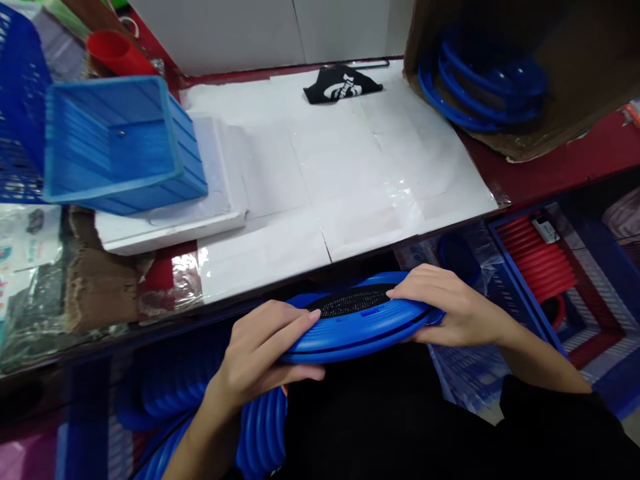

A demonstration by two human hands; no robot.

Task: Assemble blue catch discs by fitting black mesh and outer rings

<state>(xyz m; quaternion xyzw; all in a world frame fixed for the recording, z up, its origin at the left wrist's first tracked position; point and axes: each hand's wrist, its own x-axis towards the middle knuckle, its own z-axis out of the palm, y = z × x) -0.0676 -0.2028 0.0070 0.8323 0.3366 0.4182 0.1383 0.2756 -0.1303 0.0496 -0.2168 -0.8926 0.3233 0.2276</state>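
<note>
Both my hands grip a blue oval plastic disc (357,327) with a black mesh insert on top, held low in front of my lap below the table's front edge. My left hand (260,357) wraps its left end, fingers over the top and thumb beneath. My right hand (447,307) clasps its right end, fingers curled over the rim. A stack of similar blue ribbed discs (260,427) stands on edge under my left forearm.
A white paper-covered table (345,173) lies ahead. A blue plastic basket (120,143) lies tipped at the left on a white slab, a red cup (117,53) behind it. A cardboard box (575,87) with blue discs sits far right. Red discs (537,257) fill a blue crate at right. A black cloth (343,85) lies at the back.
</note>
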